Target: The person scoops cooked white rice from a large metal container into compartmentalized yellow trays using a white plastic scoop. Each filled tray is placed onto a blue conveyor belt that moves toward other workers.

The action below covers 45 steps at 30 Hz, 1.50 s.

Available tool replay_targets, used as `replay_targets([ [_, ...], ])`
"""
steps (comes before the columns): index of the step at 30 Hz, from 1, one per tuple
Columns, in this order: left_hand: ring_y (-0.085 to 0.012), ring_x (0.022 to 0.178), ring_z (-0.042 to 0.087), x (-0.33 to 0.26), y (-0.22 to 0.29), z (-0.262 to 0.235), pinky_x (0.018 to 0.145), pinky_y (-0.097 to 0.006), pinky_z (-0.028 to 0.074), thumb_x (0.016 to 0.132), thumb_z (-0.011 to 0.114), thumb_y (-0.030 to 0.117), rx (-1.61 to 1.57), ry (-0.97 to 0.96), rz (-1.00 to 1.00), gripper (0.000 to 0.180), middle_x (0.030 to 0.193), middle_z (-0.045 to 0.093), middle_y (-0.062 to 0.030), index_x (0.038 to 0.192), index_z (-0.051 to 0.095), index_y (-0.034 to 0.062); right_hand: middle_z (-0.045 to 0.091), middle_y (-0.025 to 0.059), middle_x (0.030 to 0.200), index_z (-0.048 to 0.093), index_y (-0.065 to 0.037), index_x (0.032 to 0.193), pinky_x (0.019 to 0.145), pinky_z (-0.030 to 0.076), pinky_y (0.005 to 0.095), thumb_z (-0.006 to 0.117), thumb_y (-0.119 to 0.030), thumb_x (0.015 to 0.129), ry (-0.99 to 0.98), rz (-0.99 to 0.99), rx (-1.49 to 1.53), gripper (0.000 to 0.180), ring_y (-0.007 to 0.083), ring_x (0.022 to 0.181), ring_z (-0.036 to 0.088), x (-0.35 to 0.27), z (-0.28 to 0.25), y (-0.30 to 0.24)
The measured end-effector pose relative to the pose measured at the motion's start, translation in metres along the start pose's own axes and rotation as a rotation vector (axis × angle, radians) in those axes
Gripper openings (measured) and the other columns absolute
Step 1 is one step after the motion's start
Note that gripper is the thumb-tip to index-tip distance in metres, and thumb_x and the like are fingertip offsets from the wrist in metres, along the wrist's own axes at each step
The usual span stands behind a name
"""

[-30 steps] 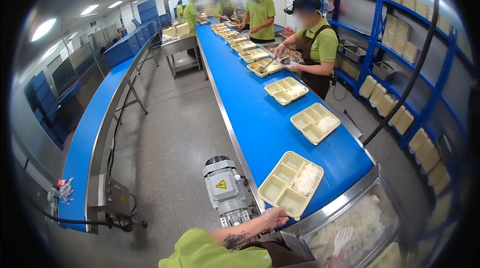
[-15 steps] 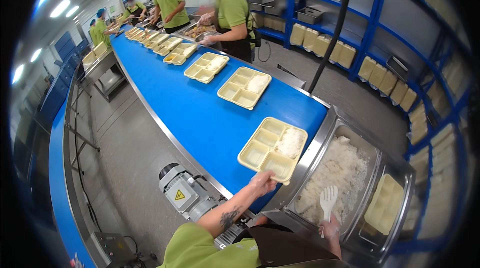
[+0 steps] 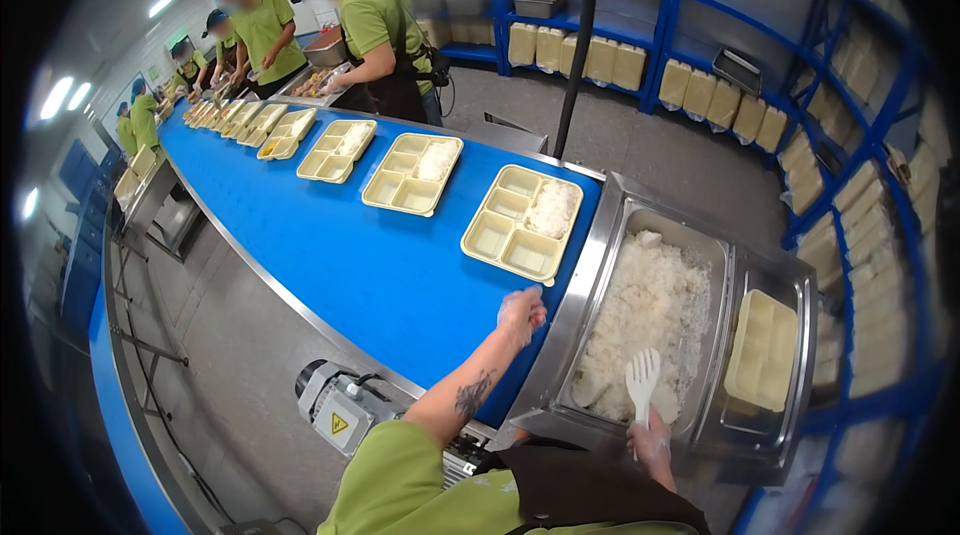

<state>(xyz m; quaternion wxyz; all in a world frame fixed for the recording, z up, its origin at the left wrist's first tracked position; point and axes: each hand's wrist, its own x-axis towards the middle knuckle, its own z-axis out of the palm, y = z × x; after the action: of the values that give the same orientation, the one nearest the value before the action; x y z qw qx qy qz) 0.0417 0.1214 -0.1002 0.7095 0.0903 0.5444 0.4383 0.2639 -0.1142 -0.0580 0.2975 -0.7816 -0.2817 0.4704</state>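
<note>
My left hand (image 3: 522, 316), in a clear glove, is just off the near edge of a cream compartment tray (image 3: 497, 233). Its fingers are loosely bent and hold nothing. White rice (image 3: 552, 209) fills one compartment of that tray; the others look bare. My right hand (image 3: 651, 442) grips the handle of a white slotted serving spoon (image 3: 642, 381), its head up over the metal pan (image 3: 720, 265) of cooked rice (image 3: 650, 305).
More trays, such as this one (image 3: 413, 173), line the blue conveyor belt (image 3: 330, 255) toward several co-workers in green shirts. Right of the rice, a cream tray (image 3: 763, 350) lies in a second steel well. A motor (image 3: 345, 415) juts from the belt's left side; blue shelving (image 3: 665, 25) stands at right.
My left hand has let go of the tray's near corner, and the tray now sits apart from it on the belt. The view has shifted; my right hand still holds the spoon over the rice.
</note>
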Motion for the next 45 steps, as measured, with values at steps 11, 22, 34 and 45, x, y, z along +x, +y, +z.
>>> replay_targets([
  [11,-0.0087,0.056,0.050,-0.096,-0.085,0.010,0.051,-0.023,0.042,0.077,0.059,0.015,0.509,-0.149,0.197,0.016,0.071,0.055,0.0000,0.092,0.055,0.0097,0.047,0.0041,0.057,0.043,-0.012,0.123,0.035,0.039,0.0254,0.043,-0.001,0.072,-0.213,-0.171,0.079,0.053,0.0119,0.039,0.045,0.026,-0.002,-0.001],
  [22,-0.0327,0.090,0.057,-0.158,-0.166,0.179,0.076,-0.039,0.047,0.071,0.052,0.009,1.528,-0.930,1.203,0.041,0.113,0.054,-0.0127,0.112,0.053,0.0092,0.052,0.0081,0.064,0.052,-0.003,0.082,0.036,0.038,0.0264,0.048,-0.008,0.076,-0.383,0.010,0.177,0.009,0.0149,0.040,0.046,0.060,-0.042,0.059],
  [34,-0.0212,0.095,0.055,-0.120,-0.277,0.234,0.069,-0.033,0.049,0.072,0.057,0.015,2.286,-0.960,1.080,0.022,0.094,0.062,-0.0069,0.091,0.066,0.0076,0.053,0.0083,0.065,0.052,-0.003,0.084,0.037,0.039,0.0266,0.049,-0.011,0.077,-0.468,-0.064,0.158,0.011,0.0148,0.041,0.046,0.046,-0.055,0.051],
  [45,-0.0257,0.091,0.059,-0.098,-0.291,0.261,0.071,-0.036,0.050,0.068,0.061,0.015,1.988,-0.751,1.021,0.026,0.096,0.060,-0.0084,0.093,0.063,0.0084,0.054,0.0084,0.066,0.053,-0.002,0.086,0.038,0.040,0.0268,0.049,-0.013,0.078,-0.524,-0.072,0.136,0.014,0.0148,0.042,0.047,0.048,-0.056,0.053],
])
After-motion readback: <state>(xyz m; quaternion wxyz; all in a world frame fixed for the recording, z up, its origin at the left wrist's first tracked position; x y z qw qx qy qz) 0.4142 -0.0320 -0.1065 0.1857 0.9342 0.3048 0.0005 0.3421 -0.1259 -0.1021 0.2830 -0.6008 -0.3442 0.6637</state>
